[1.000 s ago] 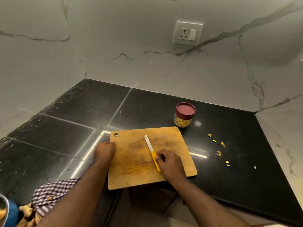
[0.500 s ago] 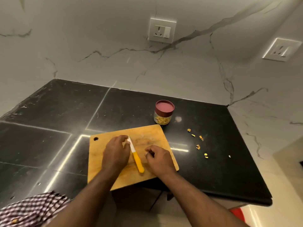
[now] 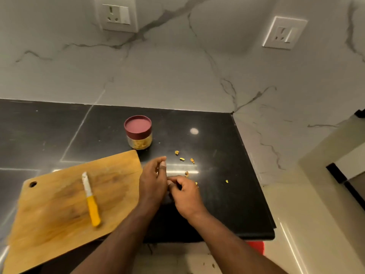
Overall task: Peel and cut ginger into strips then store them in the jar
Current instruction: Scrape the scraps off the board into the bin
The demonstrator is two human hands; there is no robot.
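A small jar (image 3: 139,140) with a maroon lid stands shut on the black counter, ginger strips inside. In front of it lies the wooden cutting board (image 3: 59,204), with a yellow-handled knife (image 3: 90,200) resting loose on it. Several ginger peel scraps (image 3: 184,159) are scattered on the counter to the right of the board. My left hand (image 3: 153,183) hovers at the board's right edge, fingers relaxed and slightly cupped. My right hand (image 3: 185,191) sits beside it with curled fingers, close to the scraps; whether it pinches a scrap is hidden.
The black counter (image 3: 227,184) ends at a marble wall corner at the right and at a front edge near my arms. Two wall sockets (image 3: 117,15) (image 3: 284,32) are above. Something red (image 3: 256,247) shows below the counter edge.
Both hands left the knife and board and moved right, onto the counter near the scraps. The knife now lies free on the board. My view swung to the right.
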